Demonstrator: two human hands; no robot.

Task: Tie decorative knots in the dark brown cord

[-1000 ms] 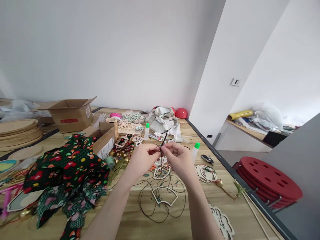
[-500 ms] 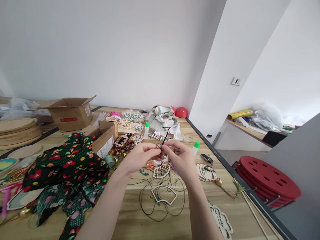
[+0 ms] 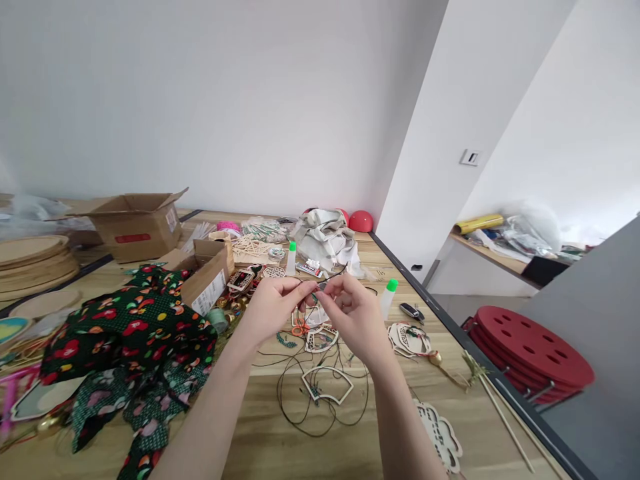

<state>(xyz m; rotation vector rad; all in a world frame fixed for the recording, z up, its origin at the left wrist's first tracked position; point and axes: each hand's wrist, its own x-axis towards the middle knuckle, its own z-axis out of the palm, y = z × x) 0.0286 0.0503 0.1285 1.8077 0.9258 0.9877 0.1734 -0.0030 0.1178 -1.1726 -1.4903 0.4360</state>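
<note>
Above the middle of the table, my left hand (image 3: pixel 276 307) and my right hand (image 3: pixel 354 312) meet fingertip to fingertip. Both pinch a thin dark cord (image 3: pixel 314 435), whose long loops trail onto the tabletop. Something tiny and greenish shows between the fingertips, too small to name. Below the hands, a pale fan-shaped wooden frame (image 3: pixel 347 393) lies among the cord loops. A second fan-shaped piece with cut-outs (image 3: pixel 321 341) is farther back, beside orange-handled scissors (image 3: pixel 300 329) that are partly hidden.
Green-capped bottles (image 3: pixel 387 303) stand near the hands. Patterned dark fabric (image 3: pixel 135 327) and cardboard boxes (image 3: pixel 137 233) lie left. A car key (image 3: pixel 412 311), carved wooden pieces (image 3: pixel 437 433) and sticks (image 3: pixel 507 420) are right. Red stools (image 3: pixel 535 347) stack beyond the table's edge.
My fingertips have shifted slightly left and up. The dark cord end that stood upright above them now slants low behind my right hand. The view has moved a little.
</note>
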